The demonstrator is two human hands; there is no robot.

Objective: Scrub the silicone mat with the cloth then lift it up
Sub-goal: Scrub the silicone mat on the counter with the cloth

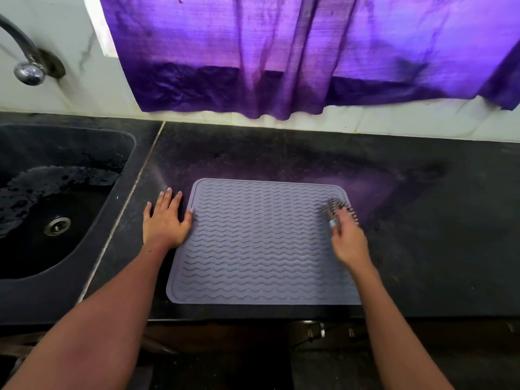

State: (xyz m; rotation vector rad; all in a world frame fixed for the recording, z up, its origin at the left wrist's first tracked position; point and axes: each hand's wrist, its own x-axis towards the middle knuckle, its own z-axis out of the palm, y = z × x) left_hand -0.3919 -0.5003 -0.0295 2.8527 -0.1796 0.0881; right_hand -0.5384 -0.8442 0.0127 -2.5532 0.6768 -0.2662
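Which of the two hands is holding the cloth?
The right hand, at the far right corner of the grey wavy-ribbed silicone mat, grips the dark patterned cloth. The left hand holds nothing; it lies flat at the mat's left edge.

Dark countertop (281,153): bare strip behind the silicone mat (259,243) up to the wall, passable. Right of mat: wide bare counter. Left of mat: narrow strip, taken up by the left hand (164,219), flat, thumb on the mat edge; sink (42,209) beyond it. Mat's right edge: right hand (347,237) with cloth (337,209), blurred. Above back edge: purple curtain (281,66) hanging low; tap (28,60) over sink
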